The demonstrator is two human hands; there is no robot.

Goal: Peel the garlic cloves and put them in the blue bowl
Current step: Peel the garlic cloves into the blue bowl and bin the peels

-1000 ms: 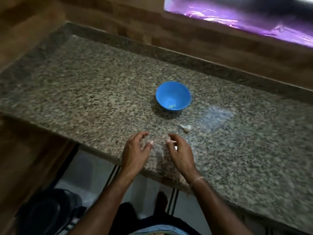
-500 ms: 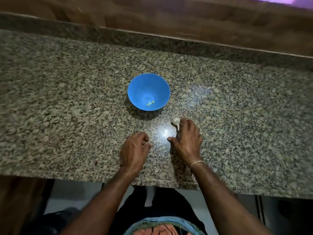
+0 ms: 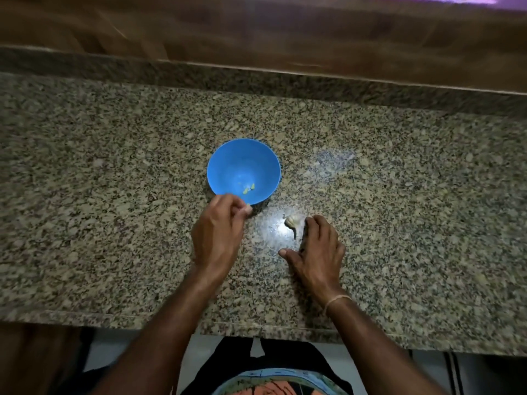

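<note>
garlic (image 3: pixel 292 222) is kept on the counter (image 3: pixel 114 223) near the bowl (image 3: pixel 228 161), touched by the loose, spread right hand (image 3: pixel 316 252). the left hand (image 3: pixel 219 232) is now moved up to the bowl's rim, fingers curled; whether anything is held cannot be told. a drop-in is likely meant.

Home kitchen — granite counter (image 3: pixel 114 223), wooden backsplash (image 3: pixel 256 29)

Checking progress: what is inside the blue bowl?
Small yellowish bits lie at the bottom of the blue bowl. The left hand covers part of its near rim, hiding that spot.
</note>
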